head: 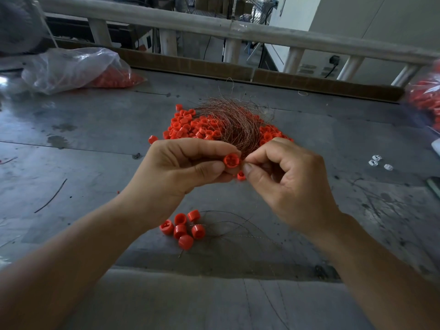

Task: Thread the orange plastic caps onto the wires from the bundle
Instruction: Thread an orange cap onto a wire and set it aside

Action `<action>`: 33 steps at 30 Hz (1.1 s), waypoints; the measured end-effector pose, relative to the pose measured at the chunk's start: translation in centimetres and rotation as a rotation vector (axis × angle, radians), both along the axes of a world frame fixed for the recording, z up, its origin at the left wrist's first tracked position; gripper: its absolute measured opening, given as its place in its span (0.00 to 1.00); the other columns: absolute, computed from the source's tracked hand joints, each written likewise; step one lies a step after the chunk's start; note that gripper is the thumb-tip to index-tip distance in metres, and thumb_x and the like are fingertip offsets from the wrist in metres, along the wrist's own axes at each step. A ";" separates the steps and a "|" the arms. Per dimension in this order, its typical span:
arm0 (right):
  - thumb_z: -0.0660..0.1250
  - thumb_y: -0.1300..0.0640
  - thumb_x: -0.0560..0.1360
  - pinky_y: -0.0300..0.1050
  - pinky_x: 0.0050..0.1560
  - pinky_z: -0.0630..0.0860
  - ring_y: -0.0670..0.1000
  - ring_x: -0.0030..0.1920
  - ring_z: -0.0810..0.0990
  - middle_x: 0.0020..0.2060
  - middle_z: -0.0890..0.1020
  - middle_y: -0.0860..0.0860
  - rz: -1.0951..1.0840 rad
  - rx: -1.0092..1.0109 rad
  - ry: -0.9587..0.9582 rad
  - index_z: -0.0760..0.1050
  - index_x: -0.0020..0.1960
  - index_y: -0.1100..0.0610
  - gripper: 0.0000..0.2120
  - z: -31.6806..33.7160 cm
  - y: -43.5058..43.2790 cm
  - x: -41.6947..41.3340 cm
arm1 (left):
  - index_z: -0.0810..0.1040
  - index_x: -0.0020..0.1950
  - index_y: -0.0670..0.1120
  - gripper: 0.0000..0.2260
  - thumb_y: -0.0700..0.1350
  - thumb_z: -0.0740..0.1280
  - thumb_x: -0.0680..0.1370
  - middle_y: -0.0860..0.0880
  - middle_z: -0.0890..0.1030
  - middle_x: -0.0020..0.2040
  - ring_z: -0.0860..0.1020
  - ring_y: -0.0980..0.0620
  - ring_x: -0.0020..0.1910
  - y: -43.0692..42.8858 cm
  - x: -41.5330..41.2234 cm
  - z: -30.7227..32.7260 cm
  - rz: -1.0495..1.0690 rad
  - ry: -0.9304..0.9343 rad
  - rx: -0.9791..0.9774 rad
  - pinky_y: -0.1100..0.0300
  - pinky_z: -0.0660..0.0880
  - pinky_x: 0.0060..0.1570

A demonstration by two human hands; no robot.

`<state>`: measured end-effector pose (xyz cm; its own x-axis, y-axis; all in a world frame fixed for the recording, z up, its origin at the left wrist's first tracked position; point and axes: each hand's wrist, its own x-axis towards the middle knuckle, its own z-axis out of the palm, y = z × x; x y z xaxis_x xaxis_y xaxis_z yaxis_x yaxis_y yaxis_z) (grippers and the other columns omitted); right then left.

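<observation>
— What's the setting?
— A scuffed grey metal table (95, 129), a pale railing (214, 25) behind it, and a clear bag (71, 67) of caps at far left.
— And the hands?
— The left hand (181, 167) pinches 1 orange cap (231, 160) between thumb and fingertips. The right hand (285, 184) pinches the near end of the wire bundle (233, 117), which lies on the cap pile (190, 127).
— Anything unclear?
— Any single wire at the cap is too fine to see, and another bag (426, 96) is cut off at right.

No readable text, no labels, brands, numbers or signs legible anywhere in view
</observation>
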<state>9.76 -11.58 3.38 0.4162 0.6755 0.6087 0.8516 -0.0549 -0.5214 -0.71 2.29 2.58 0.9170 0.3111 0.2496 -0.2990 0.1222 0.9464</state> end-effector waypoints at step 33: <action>0.66 0.62 0.69 0.30 0.36 0.69 0.44 0.35 0.75 0.33 0.78 0.46 0.114 -0.026 0.208 0.80 0.41 0.56 0.05 0.3 -0.2 -0.1 | 0.85 0.42 0.44 0.11 0.39 0.69 0.62 0.46 0.84 0.39 0.83 0.53 0.38 0.3 0.1 -0.1 -0.112 0.018 -0.147 0.65 0.78 0.37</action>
